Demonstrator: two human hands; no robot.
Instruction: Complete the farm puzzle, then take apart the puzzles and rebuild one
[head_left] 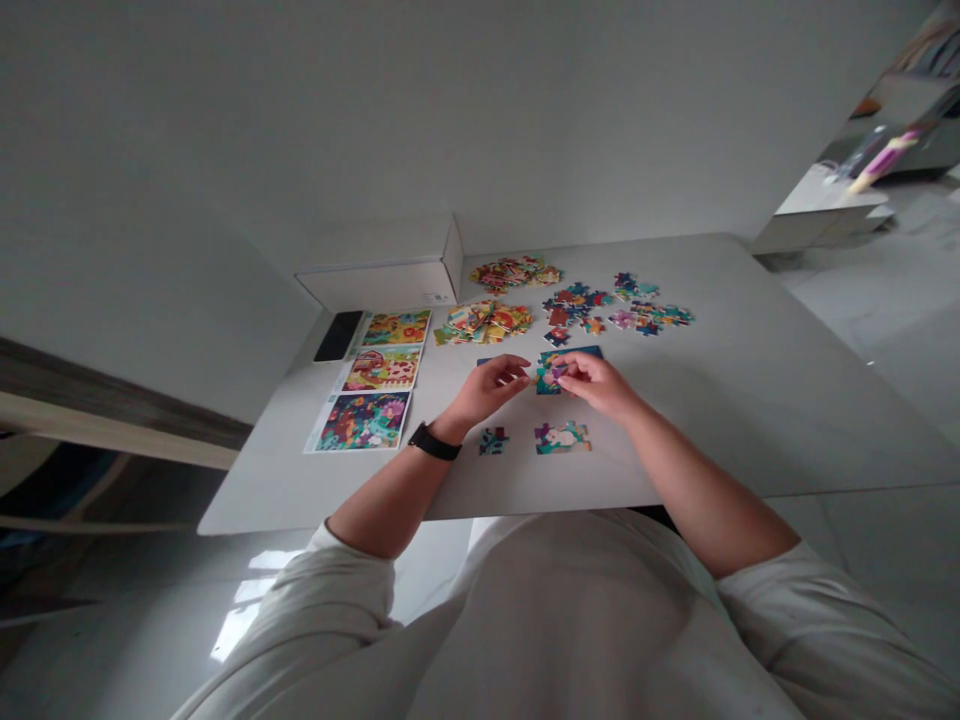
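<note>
My right hand pinches a purple puzzle piece over a partly joined section of jigsaw with teal and dark blue parts. Just left of that section is my left hand, its fingers loosely bent and apart, with nothing visible in them. Part of another dark blue piece peeks out behind the left hand. Closer to my body lie a joined strip with a white animal and a small dark teal piece. The fingers partly cover the section between the hands.
Piles of loose pieces lie farther back: yellow-orange, red-yellow, dark mixed and teal-purple. Three picture sheets line the left, beside a phone. A white box stands against the wall.
</note>
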